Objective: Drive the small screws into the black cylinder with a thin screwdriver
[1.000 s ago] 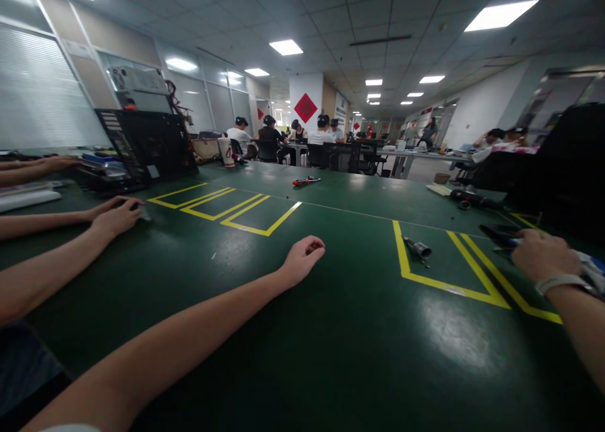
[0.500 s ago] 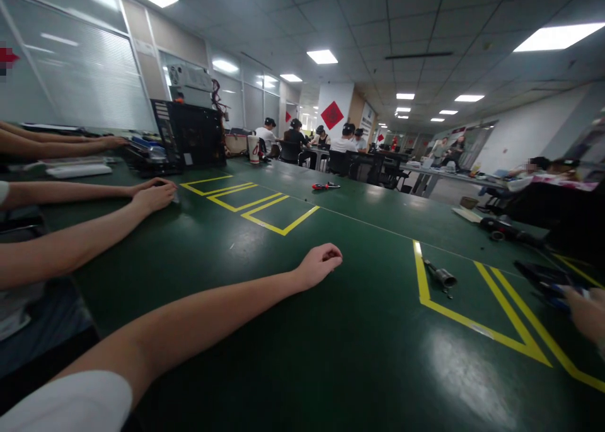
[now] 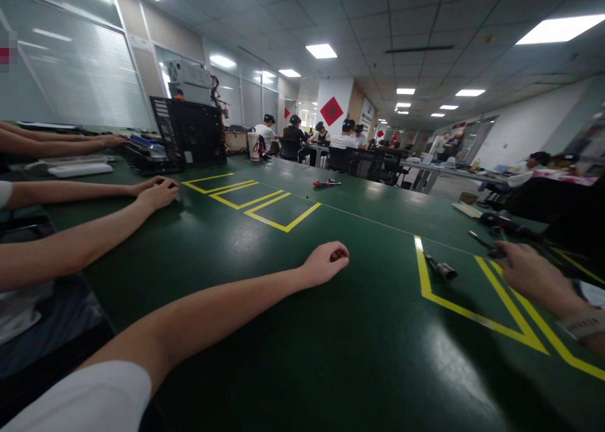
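My left hand (image 3: 326, 263) rests on the green table (image 3: 293, 356), arm stretched forward, fingers loosely curled with nothing in them. My right hand (image 3: 532, 273) reaches in from the right over the yellow tape lines (image 3: 472, 315), its fingers closed around a thin dark tool (image 3: 481, 241) that points away to the left. A small metal cylinder part (image 3: 442, 270) lies inside the taped box, just left of the right hand and not touching it.
Other people's forearms and hands (image 3: 155, 195) lie on the table at the left. A black computer case (image 3: 189, 132) stands behind them, with a cup (image 3: 255, 147) beyond. A red-handled tool (image 3: 326, 183) lies mid-table and a dark power tool (image 3: 505, 224) far right. Seated people work at the back.
The view turned left and back slightly. My right hand left the far-right dark object and now reaches forward over the tape with the thin tool. My left hand stayed put.
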Available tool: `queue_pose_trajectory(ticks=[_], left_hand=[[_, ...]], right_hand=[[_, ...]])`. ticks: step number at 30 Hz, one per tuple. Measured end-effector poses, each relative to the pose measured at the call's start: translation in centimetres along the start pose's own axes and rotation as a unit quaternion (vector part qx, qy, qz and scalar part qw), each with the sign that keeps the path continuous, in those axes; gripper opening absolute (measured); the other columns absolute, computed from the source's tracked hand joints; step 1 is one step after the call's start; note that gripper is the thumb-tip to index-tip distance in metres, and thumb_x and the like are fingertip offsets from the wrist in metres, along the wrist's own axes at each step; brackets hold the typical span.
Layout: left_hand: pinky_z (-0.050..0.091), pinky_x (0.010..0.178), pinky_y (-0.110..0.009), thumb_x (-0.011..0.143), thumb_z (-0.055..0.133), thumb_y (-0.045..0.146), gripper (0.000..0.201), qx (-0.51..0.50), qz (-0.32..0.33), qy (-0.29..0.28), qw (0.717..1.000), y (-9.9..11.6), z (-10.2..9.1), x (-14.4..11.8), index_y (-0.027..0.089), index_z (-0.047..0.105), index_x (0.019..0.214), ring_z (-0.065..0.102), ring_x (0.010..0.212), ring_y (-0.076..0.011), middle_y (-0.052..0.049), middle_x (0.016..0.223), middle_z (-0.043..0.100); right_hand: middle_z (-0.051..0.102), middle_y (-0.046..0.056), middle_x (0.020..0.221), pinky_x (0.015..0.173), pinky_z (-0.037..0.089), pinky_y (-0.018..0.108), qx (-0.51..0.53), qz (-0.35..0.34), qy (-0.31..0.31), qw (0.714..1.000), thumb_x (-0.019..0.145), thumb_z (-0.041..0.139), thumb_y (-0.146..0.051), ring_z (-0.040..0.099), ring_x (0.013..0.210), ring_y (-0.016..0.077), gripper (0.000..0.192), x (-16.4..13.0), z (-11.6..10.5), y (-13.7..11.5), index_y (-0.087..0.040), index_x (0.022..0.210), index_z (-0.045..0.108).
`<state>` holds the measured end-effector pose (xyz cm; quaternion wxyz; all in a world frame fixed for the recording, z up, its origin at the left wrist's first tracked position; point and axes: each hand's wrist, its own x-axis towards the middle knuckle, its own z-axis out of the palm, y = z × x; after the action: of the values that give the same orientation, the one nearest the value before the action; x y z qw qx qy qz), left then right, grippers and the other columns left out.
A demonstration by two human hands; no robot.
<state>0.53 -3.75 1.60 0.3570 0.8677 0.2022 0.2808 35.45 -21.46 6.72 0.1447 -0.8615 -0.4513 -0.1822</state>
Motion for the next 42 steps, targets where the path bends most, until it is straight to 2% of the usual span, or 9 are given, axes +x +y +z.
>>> queue_pose_trajectory(ticks=[5, 8, 12, 17, 21, 28, 33, 36, 42], left_hand=[[0.047, 0.074, -0.030, 0.079, 0.052, 0.026, 0.031, 0.112, 0.117, 0.002, 0.987, 1.1, -0.2, -1.2, 0.015, 0.048, 0.107, 0.052, 0.087, -0.0164, -0.008, 0.107, 0.051], [0.038, 0.095, -0.037, 0.073, 0.058, 0.021, 0.045, 0.175, 0.191, -0.001, 0.966, 1.4, 0.0, -1.5, 0.016, 0.043, 0.116, 0.042, 0.111, -0.0231, -0.011, 0.120, 0.044], [0.037, 0.097, -0.041, 0.071, 0.061, 0.021, 0.049, 0.225, 0.184, -0.001, 0.957, 1.0, 0.2, -1.3, 0.017, 0.043, 0.116, 0.040, 0.112, -0.0243, -0.010, 0.119, 0.046], [0.041, 0.089, -0.038, 0.073, 0.060, 0.017, 0.041, 0.245, 0.171, -0.030, 0.954, 0.5, 0.2, -1.1, 0.017, 0.048, 0.113, 0.045, 0.102, -0.0223, -0.008, 0.106, 0.053], [0.040, 0.087, -0.038, 0.076, 0.057, 0.018, 0.032, 0.221, 0.157, -0.042, 0.962, 0.7, 0.1, -1.0, 0.017, 0.050, 0.107, 0.047, 0.098, -0.0213, -0.007, 0.102, 0.054], [0.044, 0.069, -0.030, 0.071, 0.064, 0.029, 0.036, 0.053, 0.024, -0.003, 0.998, -0.2, -0.3, -0.5, 0.017, 0.044, 0.099, 0.050, 0.083, -0.0162, -0.004, 0.098, 0.050], [0.043, 0.066, -0.027, 0.069, 0.066, 0.030, 0.038, 0.021, 0.030, -0.003, 0.999, -0.9, -0.3, -0.2, 0.017, 0.046, 0.098, 0.049, 0.080, -0.0142, -0.002, 0.093, 0.049], [0.043, 0.069, -0.027, 0.069, 0.066, 0.033, 0.027, 0.048, 0.053, -0.011, 0.997, -0.9, -0.3, 0.1, 0.016, 0.053, 0.086, 0.048, 0.081, -0.0146, -0.003, 0.091, 0.048], [0.040, 0.063, -0.025, 0.067, 0.068, 0.034, 0.025, 0.045, 0.048, -0.031, 0.997, -0.8, -0.3, 0.2, 0.014, 0.054, 0.073, 0.048, 0.070, -0.0121, 0.000, 0.076, 0.052]], right_hand=[[0.066, 0.007, 0.098, 0.069, 0.048, 0.033, 0.196, -0.071, -0.093, 0.974, 0.077, 0.047, -0.029, 0.063, 0.079, 0.0214, 0.038, -2.3, 1.8, -11.7, -0.020, 0.112, 0.057], [0.065, 0.009, 0.097, 0.069, 0.047, 0.036, 0.451, -0.054, -0.162, 0.876, 0.070, 0.054, -0.022, 0.061, 0.075, 0.0212, 0.033, -4.9, 2.2, -18.0, -0.018, 0.102, 0.062], [0.067, 0.006, 0.086, 0.071, 0.046, 0.034, 0.511, -0.062, -0.180, 0.838, 0.069, 0.057, -0.021, 0.060, 0.078, 0.0209, 0.025, -7.3, 2.8, -22.4, -0.016, 0.092, 0.066], [0.066, 0.006, 0.091, 0.074, 0.045, 0.036, 0.533, -0.031, -0.190, 0.824, 0.073, 0.059, -0.032, 0.059, 0.083, 0.0218, 0.027, -8.6, 3.6, -22.6, -0.017, 0.094, 0.066], [0.066, 0.006, 0.092, 0.067, 0.046, 0.034, 0.581, 0.031, -0.216, 0.784, 0.073, 0.060, -0.039, 0.059, 0.076, 0.0198, 0.032, -9.1, 3.4, -22.0, -0.018, 0.097, 0.065], [0.056, 0.001, 0.056, 0.050, 0.038, 0.026, 0.713, 0.081, -0.050, 0.694, 0.076, 0.056, -0.045, 0.050, 0.054, 0.0130, 0.031, -9.4, 2.2, -21.1, -0.018, 0.063, 0.066], [0.050, -0.001, 0.047, 0.042, 0.028, 0.024, 0.759, 0.096, -0.045, 0.642, 0.075, 0.056, -0.048, 0.039, 0.043, 0.0096, 0.040, -9.8, 1.3, -21.4, -0.019, 0.048, 0.058], [0.049, -0.001, 0.046, 0.042, 0.026, 0.024, 0.746, 0.078, -0.057, 0.659, 0.075, 0.057, -0.049, 0.039, 0.044, 0.0098, 0.042, -10.1, 1.3, -21.7, -0.018, 0.047, 0.056], [0.048, -0.002, 0.049, 0.045, 0.028, 0.025, 0.682, 0.004, -0.065, 0.728, 0.078, 0.054, -0.049, 0.039, 0.047, 0.0108, 0.041, -10.6, 2.0, -21.9, -0.019, 0.051, 0.056]])
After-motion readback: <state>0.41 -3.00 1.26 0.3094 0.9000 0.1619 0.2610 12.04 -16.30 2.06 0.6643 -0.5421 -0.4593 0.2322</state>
